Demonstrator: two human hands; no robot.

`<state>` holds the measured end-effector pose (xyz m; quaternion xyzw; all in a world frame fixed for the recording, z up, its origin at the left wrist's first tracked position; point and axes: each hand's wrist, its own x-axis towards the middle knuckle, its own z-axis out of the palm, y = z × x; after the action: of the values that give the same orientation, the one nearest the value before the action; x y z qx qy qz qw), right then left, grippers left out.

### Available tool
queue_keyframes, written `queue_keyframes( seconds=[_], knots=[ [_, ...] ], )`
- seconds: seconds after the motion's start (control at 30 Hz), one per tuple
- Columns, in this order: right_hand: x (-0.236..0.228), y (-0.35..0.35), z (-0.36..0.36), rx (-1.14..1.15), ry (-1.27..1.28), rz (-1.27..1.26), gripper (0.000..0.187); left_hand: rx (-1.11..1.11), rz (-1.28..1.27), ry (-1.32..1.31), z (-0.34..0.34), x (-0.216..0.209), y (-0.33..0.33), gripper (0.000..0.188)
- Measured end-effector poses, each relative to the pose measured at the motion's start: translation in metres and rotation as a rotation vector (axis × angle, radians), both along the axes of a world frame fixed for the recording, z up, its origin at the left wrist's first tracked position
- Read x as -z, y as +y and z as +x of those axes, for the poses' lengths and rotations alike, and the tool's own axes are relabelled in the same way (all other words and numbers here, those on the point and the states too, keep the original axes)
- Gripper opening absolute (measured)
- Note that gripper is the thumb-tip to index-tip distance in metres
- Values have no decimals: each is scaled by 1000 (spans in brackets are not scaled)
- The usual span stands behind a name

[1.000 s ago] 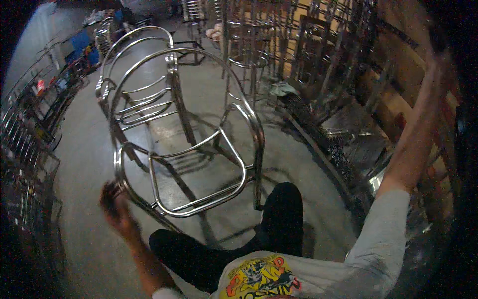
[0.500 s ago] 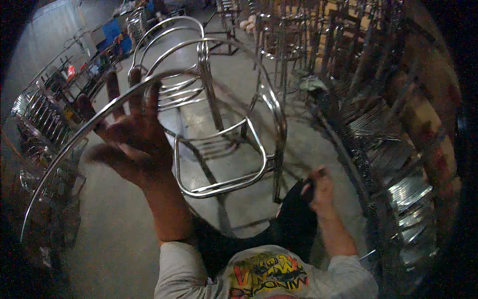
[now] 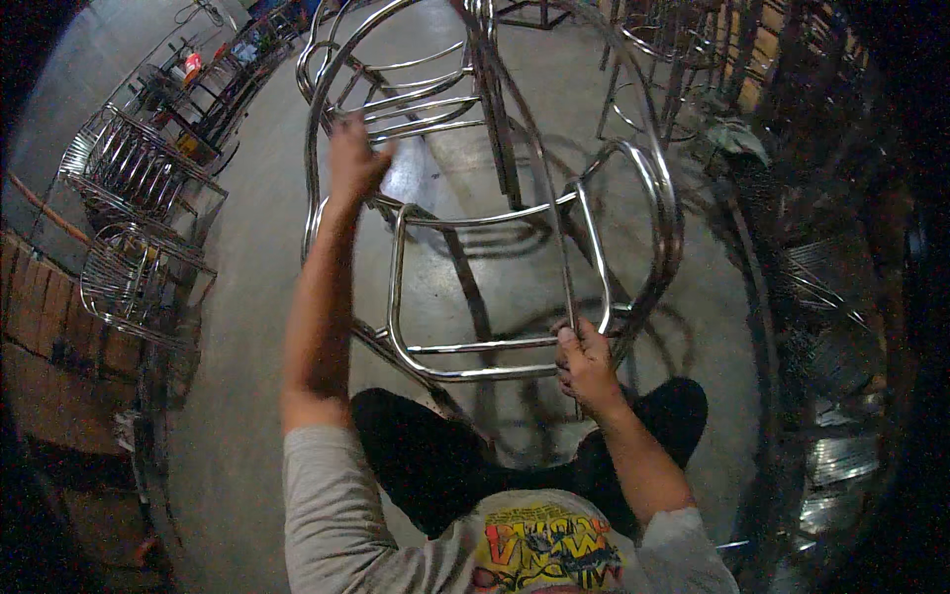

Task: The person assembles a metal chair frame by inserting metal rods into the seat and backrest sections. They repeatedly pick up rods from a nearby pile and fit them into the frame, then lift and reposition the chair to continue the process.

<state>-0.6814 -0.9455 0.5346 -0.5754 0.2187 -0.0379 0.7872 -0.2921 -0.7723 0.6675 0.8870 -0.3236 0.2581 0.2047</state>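
My right hand (image 3: 586, 368) is closed round the lower part of a thin, bent metal tube (image 3: 542, 168). The tube rises from my fist in a long curve and leaves the top of the picture; a short end sticks out below the fist. In front of me stands a shiny metal chair frame (image 3: 482, 374) with a seat loop and a bent armrest. My left hand (image 3: 358, 163) reaches to the left side of this frame, thumb apart. Its fingers are slightly blurred next to the curved tubing, and no firm grip shows.
Behind the near frame stands another metal chair frame (image 3: 426, 127). Stacked chair frames (image 3: 139, 173) line the left side, with brown boxes (image 3: 59, 327) nearer. Stools (image 3: 658, 54) and metal parts (image 3: 841, 460) crowd the right. My bent knees flank the near frame.
The bent tube has swung from the left round to upright before me. My right hand has moved inward; my left, spread wide before, now lies by the frame's left tubing. The view has shifted.
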Motion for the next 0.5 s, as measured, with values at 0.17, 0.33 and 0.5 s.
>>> queue_keyframes(
  seconds=[0.17,0.33,0.5],
  knots=[
    [42,5,30,173,65,8,38,-493,37,-33,110,-6,53,58],
    [61,-22,24,292,178,-334,53,-482,-76,510,94,-2,62,43],
    [63,-69,-4,436,225,-506,49,-437,244,304,37,-23,49,41]
  ],
)
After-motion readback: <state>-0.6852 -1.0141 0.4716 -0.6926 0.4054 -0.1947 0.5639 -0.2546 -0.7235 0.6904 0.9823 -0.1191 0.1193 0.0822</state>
